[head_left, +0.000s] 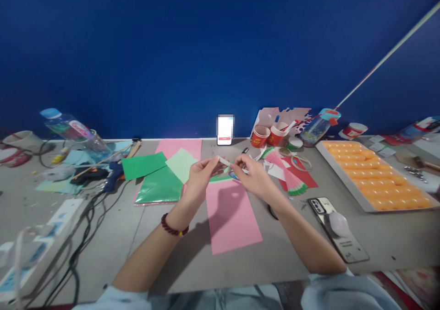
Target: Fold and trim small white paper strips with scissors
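My left hand (201, 178) and my right hand (252, 176) are raised above the table, both pinching a small narrow white strip (225, 162) between their fingertips. A dark bead bracelet (173, 226) circles my left wrist. Directly below the hands lies a pink paper sheet (231, 216). A green-edged paper piece (220, 178) peeks out under the hands. To the left lie green paper sheets (158, 185) and a pale green sheet (181, 164).
A tray of orange balls (373, 175) sits at right, a phone (337, 227) near my right forearm, a pleated pink fan (288, 177), red paper cups (268, 136), an upright phone (225, 130), a glue gun (112, 177), a bottle (74, 131), cables and a power strip (44, 236) at left.
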`<state>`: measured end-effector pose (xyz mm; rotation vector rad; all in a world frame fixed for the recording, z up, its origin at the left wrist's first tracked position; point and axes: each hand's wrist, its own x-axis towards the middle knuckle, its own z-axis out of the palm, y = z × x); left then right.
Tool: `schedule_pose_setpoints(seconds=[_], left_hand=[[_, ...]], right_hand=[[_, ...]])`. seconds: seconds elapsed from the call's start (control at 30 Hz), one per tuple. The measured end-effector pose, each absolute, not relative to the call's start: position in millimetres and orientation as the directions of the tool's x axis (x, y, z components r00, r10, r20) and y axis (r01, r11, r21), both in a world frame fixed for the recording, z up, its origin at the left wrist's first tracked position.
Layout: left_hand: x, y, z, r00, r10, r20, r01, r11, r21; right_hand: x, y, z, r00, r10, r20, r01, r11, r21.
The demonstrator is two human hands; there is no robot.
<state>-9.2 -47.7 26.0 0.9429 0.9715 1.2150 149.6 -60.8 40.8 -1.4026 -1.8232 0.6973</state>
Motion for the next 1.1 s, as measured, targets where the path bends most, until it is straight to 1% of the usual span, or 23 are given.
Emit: schedule_pose_setpoints(seconds=[0.1, 0.2, 0.33, 0.43, 0.57, 0.7, 0.9, 1.0, 1.1], left_hand=[[-8.3, -48.4, 25.4, 0.109, 0.991, -0.078, -0.3, 0.108, 0.948], [-7.4, -48.6, 25.4, 0.124, 0.991, -0.057, -0.249, 0.087, 0.965], [-5.8, -48.5, 24.8, 0.098, 0.994, -0.055, -0.169, 0.071, 0.983], [-4.9, -48.5, 23.4, 0.066, 0.997, -0.039, -0.149, 0.048, 0.988], [-3.7, -48.0, 21.3, 0.01, 1.0, -0.015, -0.178, 0.017, 0.984], [-3.0, -47.3, 20.8, -0.032, 0.999, -0.023, -0.205, 0.016, 0.979], [-4.9, -46.2, 22.4, -0.063, 0.997, -0.033, -0.261, 0.016, 0.965], [-6.2, -44.5, 22.7, -0.074, 0.997, -0.029, -0.268, 0.009, 0.963], [-6.8, -43.4, 22.8, -0.079, 0.996, -0.034, -0.269, 0.011, 0.963]], right_hand=[[150.3, -60.1, 39.4, -0.134, 0.965, 0.227, 0.582, 0.262, -0.769], [150.6, -59.9, 38.5, -0.123, 0.961, 0.246, 0.596, 0.27, -0.756], [150.3, -61.6, 39.0, -0.114, 0.956, 0.269, 0.612, 0.281, -0.739], [149.2, -63.8, 40.5, -0.111, 0.958, 0.266, 0.612, 0.277, -0.741], [146.3, -64.4, 40.0, -0.105, 0.963, 0.248, 0.6, 0.26, -0.757], [142.8, -62.3, 35.3, -0.087, 0.968, 0.234, 0.59, 0.24, -0.771], [140.4, -60.8, 29.0, -0.07, 0.972, 0.226, 0.566, 0.225, -0.793], [140.7, -60.5, 28.3, -0.069, 0.977, 0.2, 0.539, 0.205, -0.817], [141.0, -60.1, 28.6, -0.068, 0.976, 0.205, 0.528, 0.21, -0.823]])
